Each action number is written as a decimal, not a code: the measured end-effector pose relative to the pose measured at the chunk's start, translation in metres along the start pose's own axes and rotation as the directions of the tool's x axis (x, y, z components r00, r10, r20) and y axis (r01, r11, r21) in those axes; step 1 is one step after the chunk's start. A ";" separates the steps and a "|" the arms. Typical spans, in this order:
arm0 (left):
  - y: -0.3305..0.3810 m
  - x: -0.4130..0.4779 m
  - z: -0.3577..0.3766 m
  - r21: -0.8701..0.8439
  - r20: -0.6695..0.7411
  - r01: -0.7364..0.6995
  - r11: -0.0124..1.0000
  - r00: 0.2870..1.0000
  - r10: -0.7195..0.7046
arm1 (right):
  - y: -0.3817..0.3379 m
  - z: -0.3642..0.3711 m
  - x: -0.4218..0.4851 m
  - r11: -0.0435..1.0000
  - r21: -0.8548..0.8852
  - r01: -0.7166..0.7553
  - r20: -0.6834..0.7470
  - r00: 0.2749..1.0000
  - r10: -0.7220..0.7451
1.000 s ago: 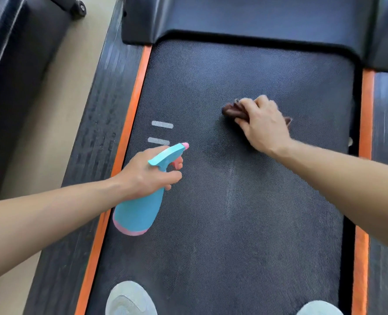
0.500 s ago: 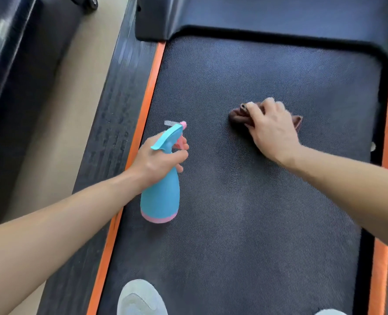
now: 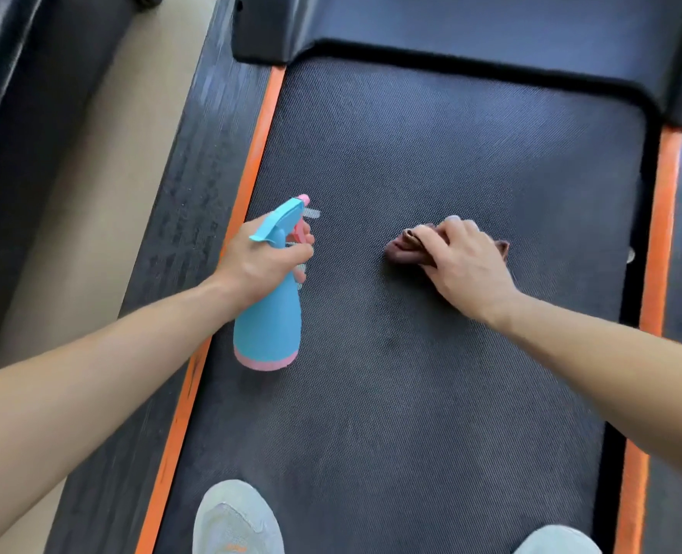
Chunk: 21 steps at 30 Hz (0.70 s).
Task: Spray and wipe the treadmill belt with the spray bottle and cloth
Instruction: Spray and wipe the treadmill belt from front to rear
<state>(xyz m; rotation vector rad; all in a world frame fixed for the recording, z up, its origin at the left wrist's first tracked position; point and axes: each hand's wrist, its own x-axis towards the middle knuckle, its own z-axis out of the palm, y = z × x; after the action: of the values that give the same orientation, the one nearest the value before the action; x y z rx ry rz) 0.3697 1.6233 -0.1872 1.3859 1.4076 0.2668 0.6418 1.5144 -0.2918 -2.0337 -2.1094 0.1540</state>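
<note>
On the far left is a strip of pale floor. Next to it runs the dark side rail of the treadmill. Then comes a thin orange stripe along the edge of the belt.

The left hand holds the spray bottle. Its fingers are curled round the thin neck, and one finger sits by the pink trigger. The bottle is blue, with a pink ring at the bottom and a pink tip on top. It is almost upright at the left edge of the treadmill belt, just beside the orange stripe. I cannot tell if its bottom touches the belt. Below it, a light grey left shoe stands on the belt.

The belt is dark grey with a bumpy pattern. The cloth is brown and bunched up. It lies near the middle of the belt, well apart from the bottle. The right hand lies on top of it, palm down. Its fingers are bent over the cloth and press it onto the belt. A bit of cloth sticks out on each side of the hand.

At the bottom right is the tip of the right shoe. Last comes another orange stripe.
</note>
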 end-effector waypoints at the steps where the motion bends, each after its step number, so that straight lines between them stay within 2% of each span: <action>1: -0.001 0.000 0.001 0.008 0.013 0.007 1.000 1.000 -0.007 | -0.004 0.000 -0.003 1.000 -0.005 -0.026 -0.012 1.000 0.026; 3: 0.000 -0.001 0.005 0.012 0.031 0.005 1.000 1.000 -0.006 | -0.017 0.003 -0.028 1.000 0.003 0.013 -0.022 1.000 -0.013; 5: -0.001 -0.002 0.008 -0.016 0.055 -0.006 1.000 0.998 0.007 | -0.032 0.005 -0.069 0.980 0.011 0.200 0.027 0.979 -0.200; 7: -0.001 0.000 0.013 -0.023 0.057 -0.003 1.000 0.998 0.004 | -0.036 0.004 -0.096 0.924 0.003 0.382 0.086 0.921 -0.381; 9: 0.001 0.002 0.017 -0.025 0.071 -0.004 1.000 0.997 0.006 | -0.026 0.001 -0.091 0.896 0.018 0.443 0.105 0.891 -0.443; 11: 0.004 0.002 0.022 -0.020 0.087 -0.015 1.000 0.996 0.016 | -0.010 -0.002 -0.062 0.936 0.002 0.351 0.077 0.933 -0.350; 13: 0.007 0.000 0.026 0.001 0.106 -0.018 1.000 0.994 0.018 | 0.012 -0.008 -0.024 0.993 -0.006 0.120 -0.004 0.993 -0.120; 15: 0.007 0.001 0.030 0.021 0.106 -0.006 1.000 0.994 0.004 | 0.033 -0.017 0.007 0.995 -0.030 -0.091 -0.018 0.996 0.091; 16: 0.008 0.001 0.031 0.031 0.111 -0.007 1.000 0.994 0.003 | 0.035 -0.019 0.014 0.989 -0.039 -0.144 -0.016 0.990 0.143; 18: 0.010 0.002 0.031 0.033 0.125 -0.012 0.999 0.992 0.007 | 0.023 -0.016 0.003 0.990 -0.032 -0.139 -0.023 0.990 0.138; 21: 0.010 0.008 0.030 0.014 0.113 -0.003 1.000 0.994 0.001 | -0.018 -0.005 -0.061 0.993 0.044 0.108 0.048 0.993 -0.110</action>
<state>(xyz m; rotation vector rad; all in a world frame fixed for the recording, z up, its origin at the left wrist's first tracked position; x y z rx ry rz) 0.4009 1.6174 -0.1945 1.3925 1.3175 0.1771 0.6267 1.4529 -0.2878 -1.9050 -2.2223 0.2318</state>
